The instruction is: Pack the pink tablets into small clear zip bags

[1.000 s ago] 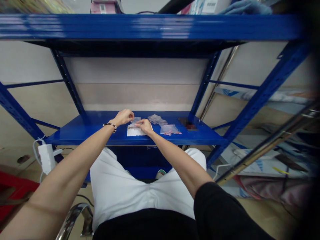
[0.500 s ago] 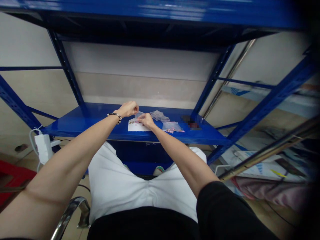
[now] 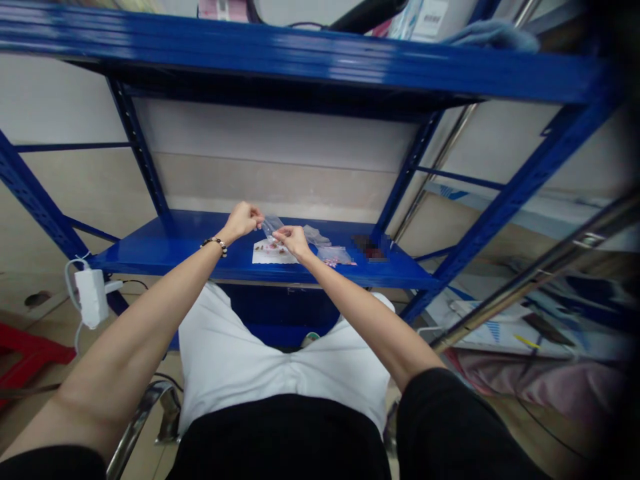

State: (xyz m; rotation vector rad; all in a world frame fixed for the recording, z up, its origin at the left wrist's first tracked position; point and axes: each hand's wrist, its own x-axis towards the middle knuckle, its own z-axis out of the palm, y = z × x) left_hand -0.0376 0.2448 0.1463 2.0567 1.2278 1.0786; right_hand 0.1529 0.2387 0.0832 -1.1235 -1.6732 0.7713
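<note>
A clear plastic bag (image 3: 271, 225) is stretched between my two hands above the blue shelf. My left hand (image 3: 244, 220), with a beaded bracelet on its wrist, pinches the bag's left edge. Fingers closed, my right hand (image 3: 294, 240) grips the bag's lower right side. Under them lies a sheet of white paper (image 3: 265, 257) with several small brown and pink pieces (image 3: 274, 247) on it; they are too small to name. Right of my right hand lie another clear bag (image 3: 315, 235) and a bag with small pink pieces (image 3: 336, 255).
The blue shelf (image 3: 135, 250) has metal uprights and an upper shelf (image 3: 300, 63) overhead. A blurred dark object (image 3: 370, 247) lies at its right end. A white power strip (image 3: 93, 298) hangs at the left, above a red stool (image 3: 30, 353). A metal rail (image 3: 520, 287) slants at right.
My view has tilted up, showing things on the upper shelf. My left hand has drawn slightly left, and more of the bag shows spread between my hands.
</note>
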